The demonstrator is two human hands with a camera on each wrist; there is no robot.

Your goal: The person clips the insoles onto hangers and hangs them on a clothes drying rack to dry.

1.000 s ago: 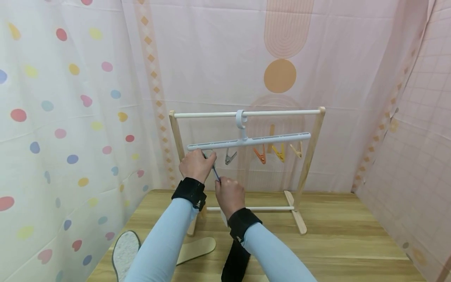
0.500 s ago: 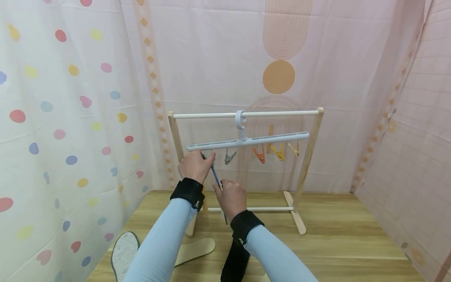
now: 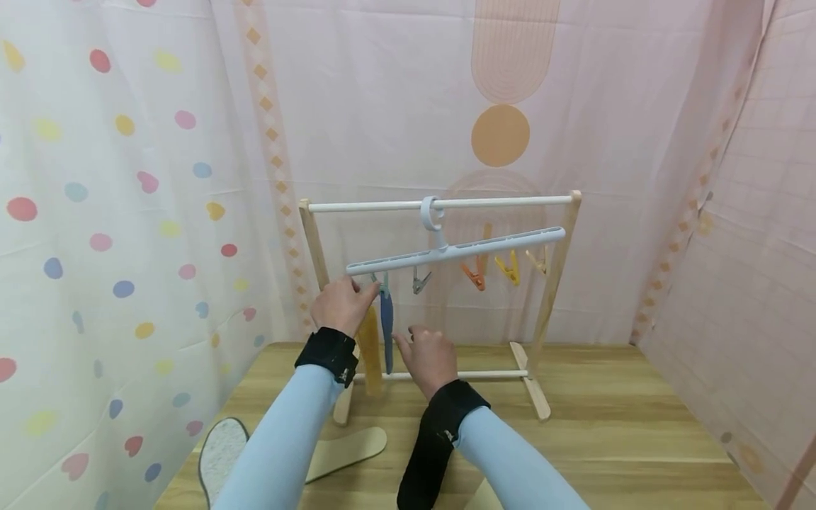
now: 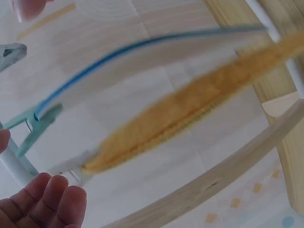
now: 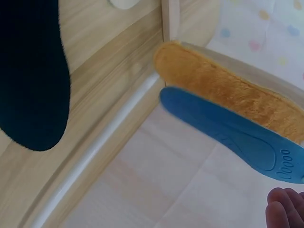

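A blue insole (image 3: 387,329) hangs from a pale green clip (image 4: 38,124) near the left end of a light blue hanger (image 3: 395,260). Beside it a furry orange-yellow insole (image 5: 228,90) hangs from a whitish clip (image 4: 76,166). My left hand (image 3: 344,306) is just left of the green clip, fingers apart from it in the left wrist view. To the right of the blue insole, my right hand (image 3: 430,360) holds nothing, its fingers loosely bent. The hanger's hook sits over the rack's white top bar (image 3: 510,202), and its left end is lower.
Grey (image 3: 419,282), orange (image 3: 474,275), yellow (image 3: 508,269) and cream (image 3: 537,261) clips hang farther right. On the wooden table (image 3: 612,425) lie a black insole (image 3: 422,467), a beige insole (image 3: 350,450) and a grey insole (image 3: 222,453). Wooden posts (image 3: 557,304) support the rack.
My right hand has let go of the blue insole and moved down and right. My left hand has drawn left from the clip. The hanger tilts more, its right end higher.
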